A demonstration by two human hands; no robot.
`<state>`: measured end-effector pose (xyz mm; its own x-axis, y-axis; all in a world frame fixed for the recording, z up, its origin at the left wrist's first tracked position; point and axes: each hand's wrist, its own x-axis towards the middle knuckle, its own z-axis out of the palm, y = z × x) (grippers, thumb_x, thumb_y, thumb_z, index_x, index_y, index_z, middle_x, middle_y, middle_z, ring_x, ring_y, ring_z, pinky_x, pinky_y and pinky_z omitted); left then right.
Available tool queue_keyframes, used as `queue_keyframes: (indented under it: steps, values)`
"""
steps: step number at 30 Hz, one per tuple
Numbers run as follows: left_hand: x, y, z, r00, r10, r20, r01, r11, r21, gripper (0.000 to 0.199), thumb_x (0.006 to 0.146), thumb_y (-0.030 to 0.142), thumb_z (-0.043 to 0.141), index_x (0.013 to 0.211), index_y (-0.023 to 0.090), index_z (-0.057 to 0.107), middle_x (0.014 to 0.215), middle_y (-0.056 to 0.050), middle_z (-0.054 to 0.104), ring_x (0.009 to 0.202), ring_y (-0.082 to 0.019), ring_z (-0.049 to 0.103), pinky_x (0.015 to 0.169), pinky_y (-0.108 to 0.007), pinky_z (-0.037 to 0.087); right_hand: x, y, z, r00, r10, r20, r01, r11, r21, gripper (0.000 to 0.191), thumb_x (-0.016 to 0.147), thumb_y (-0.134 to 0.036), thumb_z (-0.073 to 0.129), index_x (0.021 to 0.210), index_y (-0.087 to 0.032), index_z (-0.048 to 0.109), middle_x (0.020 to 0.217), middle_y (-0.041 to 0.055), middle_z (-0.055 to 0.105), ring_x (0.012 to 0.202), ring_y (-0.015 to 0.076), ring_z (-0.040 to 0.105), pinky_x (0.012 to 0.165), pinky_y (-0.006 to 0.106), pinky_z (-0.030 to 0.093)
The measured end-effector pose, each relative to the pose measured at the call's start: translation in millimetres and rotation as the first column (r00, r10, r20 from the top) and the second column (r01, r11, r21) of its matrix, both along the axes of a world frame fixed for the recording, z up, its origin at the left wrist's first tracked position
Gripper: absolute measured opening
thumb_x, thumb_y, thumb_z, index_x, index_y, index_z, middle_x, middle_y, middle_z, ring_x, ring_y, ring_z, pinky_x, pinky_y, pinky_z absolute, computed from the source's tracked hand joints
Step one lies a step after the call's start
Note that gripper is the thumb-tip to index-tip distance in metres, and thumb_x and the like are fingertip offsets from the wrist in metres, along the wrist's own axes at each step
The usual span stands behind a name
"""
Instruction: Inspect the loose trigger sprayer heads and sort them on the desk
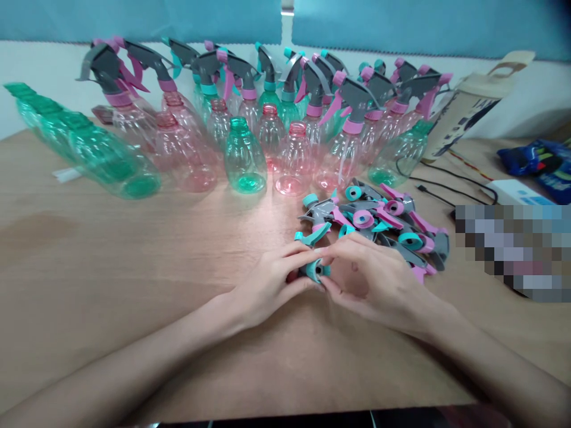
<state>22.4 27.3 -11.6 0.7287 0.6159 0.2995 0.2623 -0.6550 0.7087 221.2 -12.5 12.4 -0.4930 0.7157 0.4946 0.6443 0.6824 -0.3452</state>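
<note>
Between my two hands is a trigger spray head (317,271) with a teal collar, its open underside turned toward me. My left hand (272,279) wraps its fingers round the grey body from the left. The fingertips of my right hand (379,279) pinch the teal collar from the right. Just beyond my hands lies a loose pile of grey spray heads (363,219) with pink and teal collars and triggers. Part of the held spray head is hidden behind my fingers.
Behind the pile stand uncapped bottles, among them a green bottle (244,157) and a pink bottle (293,160). Several bottles with spray heads fitted fill the back. At right are a tumbler (473,107), a black cable (450,181) and a blue packet (544,169).
</note>
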Motion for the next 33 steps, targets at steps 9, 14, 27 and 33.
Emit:
queue_keyframes:
  steps: [9,14,27,33]
  values:
    - [-0.6,3.2,2.6,0.998,-0.062,-0.011,0.061,0.998,-0.032,0.026,0.088,0.020,0.056,0.114,0.020,0.059,0.105,-0.004,0.059,0.077,-0.013,0.055,0.071,-0.025,0.046,4.1,0.8,5.6,1.000,0.008,0.029,-0.007,0.999,-0.035,0.027,0.079,-0.016,0.056,0.106,-0.019,0.050,0.088,0.0045,0.066,0.081,0.0184,0.062,0.061,0.028,0.048]
    - [-5.8,11.7,16.7,0.981,-0.163,-0.108,0.140,0.971,-0.196,0.022,0.085,0.024,0.062,0.107,0.022,0.064,0.100,-0.003,0.058,0.073,-0.011,0.052,0.067,-0.022,0.043,5.2,-1.9,11.8,0.996,0.030,0.088,-0.017,0.989,-0.144,0.028,0.082,-0.018,0.055,0.109,-0.020,0.051,0.096,0.0045,0.067,0.087,0.0188,0.063,0.065,0.028,0.048]
    - [-7.3,13.4,20.6,0.975,-0.219,-0.044,0.191,0.918,-0.348,0.020,0.083,0.021,0.064,0.103,0.023,0.065,0.102,-0.001,0.059,0.084,-0.013,0.055,0.074,-0.022,0.042,-8.6,-6.4,-3.2,0.993,0.041,-0.109,-0.055,0.991,-0.125,0.028,0.078,-0.012,0.058,0.102,-0.021,0.046,0.088,0.0006,0.061,0.078,0.0139,0.059,0.061,0.024,0.045]
    - [-7.3,14.2,20.3,0.983,-0.164,-0.083,0.134,0.948,-0.290,0.029,0.084,0.023,0.063,0.113,0.025,0.063,0.102,-0.003,0.059,0.083,-0.014,0.054,0.070,-0.023,0.042,-13.8,-10.1,-10.5,0.970,-0.143,-0.199,0.104,0.976,-0.194,0.029,0.076,-0.017,0.063,0.098,-0.021,0.045,0.083,-0.0018,0.060,0.065,0.0105,0.058,0.051,0.021,0.042]
